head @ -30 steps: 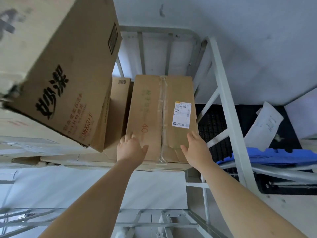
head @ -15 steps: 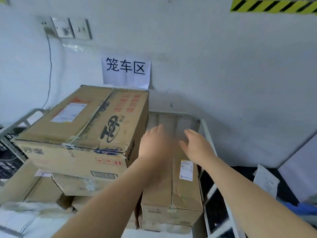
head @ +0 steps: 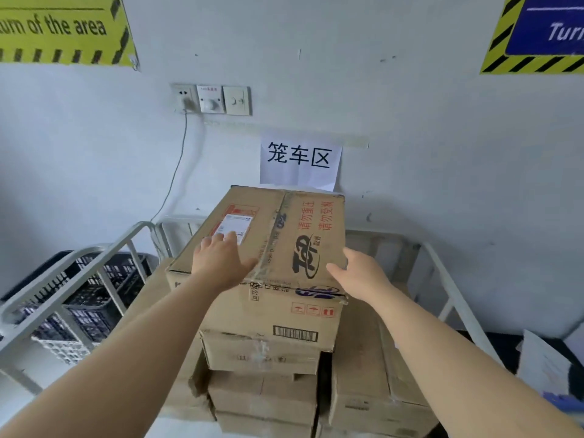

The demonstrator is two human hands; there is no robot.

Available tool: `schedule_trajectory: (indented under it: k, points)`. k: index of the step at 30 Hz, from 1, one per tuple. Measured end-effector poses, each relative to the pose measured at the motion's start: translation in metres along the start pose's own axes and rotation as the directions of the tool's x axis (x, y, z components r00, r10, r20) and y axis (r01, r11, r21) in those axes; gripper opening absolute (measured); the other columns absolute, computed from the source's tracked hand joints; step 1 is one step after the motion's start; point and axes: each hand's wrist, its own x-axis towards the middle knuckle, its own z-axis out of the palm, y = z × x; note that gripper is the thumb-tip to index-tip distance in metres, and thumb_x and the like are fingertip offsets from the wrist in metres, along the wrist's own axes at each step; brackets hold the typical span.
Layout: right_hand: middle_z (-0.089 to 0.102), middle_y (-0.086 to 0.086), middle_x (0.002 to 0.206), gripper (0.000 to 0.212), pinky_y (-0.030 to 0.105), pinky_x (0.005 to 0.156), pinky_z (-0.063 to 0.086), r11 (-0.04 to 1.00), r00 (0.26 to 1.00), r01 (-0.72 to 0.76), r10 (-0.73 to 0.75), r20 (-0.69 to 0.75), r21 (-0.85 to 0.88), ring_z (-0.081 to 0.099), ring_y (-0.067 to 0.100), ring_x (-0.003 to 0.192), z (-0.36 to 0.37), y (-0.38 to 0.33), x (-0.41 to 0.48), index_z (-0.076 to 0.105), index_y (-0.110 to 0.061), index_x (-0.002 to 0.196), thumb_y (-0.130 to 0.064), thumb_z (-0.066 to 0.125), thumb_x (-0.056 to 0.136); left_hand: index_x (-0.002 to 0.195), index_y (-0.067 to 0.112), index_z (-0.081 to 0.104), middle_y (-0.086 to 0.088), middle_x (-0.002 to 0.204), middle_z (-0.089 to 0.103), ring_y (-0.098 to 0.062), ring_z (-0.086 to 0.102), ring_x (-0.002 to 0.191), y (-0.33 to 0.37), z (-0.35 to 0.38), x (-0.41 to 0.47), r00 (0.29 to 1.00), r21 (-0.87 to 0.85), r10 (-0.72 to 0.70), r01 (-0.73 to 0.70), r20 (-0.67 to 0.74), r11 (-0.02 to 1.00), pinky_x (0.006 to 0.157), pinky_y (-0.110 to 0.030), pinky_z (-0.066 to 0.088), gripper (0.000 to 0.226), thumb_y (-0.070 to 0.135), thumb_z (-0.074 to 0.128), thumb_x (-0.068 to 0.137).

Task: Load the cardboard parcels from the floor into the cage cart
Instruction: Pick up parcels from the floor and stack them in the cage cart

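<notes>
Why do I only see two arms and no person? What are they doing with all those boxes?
The camera sits on the person's head and looks forward and down, so it shows only what they see: their own arms reaching out. The left hand lies flat on the top box, with its fingers over the white label. The right hand is spread open at the box's right edge. Neither hand grips anything. That box sits on a pile of other boxes inside a cart with white metal rails. Behind it, a paper sign hangs on the wall.
</notes>
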Motion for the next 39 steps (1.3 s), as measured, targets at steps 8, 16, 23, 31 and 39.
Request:
schedule_trajectory:
  k: [8,16,23,31,39]
  points:
    - [0.04,0.007,0.148,0.069,0.039,0.104,0.041,0.979,0.984,-0.176,0.175,0.018,0.099,0.043,0.027,0.131,0.037,-0.016,0.014,0.021,-0.012,0.149,-0.04,0.052,0.094,0.145,0.019,0.028,-0.02,0.15,0.028,-0.039,0.029,0.136,-0.076,0.027,0.036,0.974,0.053,-0.131,0.124,0.186,0.991,0.111,-0.049,0.026,0.09,0.076,0.047,0.077]
    - [0.038,0.0,0.149,0.072,0.035,0.104,0.039,0.93,0.966,-0.246,0.257,-0.002,0.274,0.046,0.021,0.127,0.049,-0.004,0.02,0.015,-0.019,0.152,-0.029,0.056,0.094,0.137,0.022,0.036,-0.018,0.134,0.045,-0.039,0.035,0.129,-0.088,0.039,0.058,0.955,-0.074,-0.201,0.221,0.219,0.972,0.103,-0.05,0.034,0.098,0.084,0.054,0.063]
    - [0.034,0.004,0.152,0.062,0.029,0.095,0.04,0.938,0.964,-0.215,0.248,-0.093,0.271,0.044,0.023,0.13,0.036,0.012,0.015,0.021,-0.016,0.151,-0.023,0.05,0.097,0.128,0.02,0.042,-0.017,0.127,0.046,-0.037,0.04,0.124,-0.061,0.038,0.049,0.965,-0.131,-0.23,0.246,0.124,0.96,0.102,-0.045,0.033,0.09,0.081,0.058,0.064]
    - [0.043,0.003,0.146,0.056,0.019,0.064,0.045,0.952,0.946,-0.231,0.267,-0.181,0.2,0.06,0.019,0.095,-0.035,0.069,-0.018,0.025,-0.016,0.149,-0.022,0.047,0.098,0.129,0.02,0.045,-0.016,0.127,0.048,-0.035,0.041,0.125,0.021,0.045,0.026,0.979,-0.251,-0.163,0.189,0.121,0.949,0.103,-0.043,0.032,0.089,0.08,0.056,0.065]
    - [0.046,0.003,0.143,0.056,0.027,0.08,0.041,0.929,0.91,-0.324,0.358,-0.208,0.178,0.052,0.018,0.11,-0.101,0.18,-0.066,0.026,-0.016,0.149,-0.022,0.047,0.098,0.13,0.016,0.043,-0.016,0.129,0.045,-0.036,0.038,0.126,0.156,0.072,-0.012,0.982,-0.299,-0.072,0.122,0.175,0.947,0.104,-0.044,0.032,0.09,0.079,0.055,0.068]
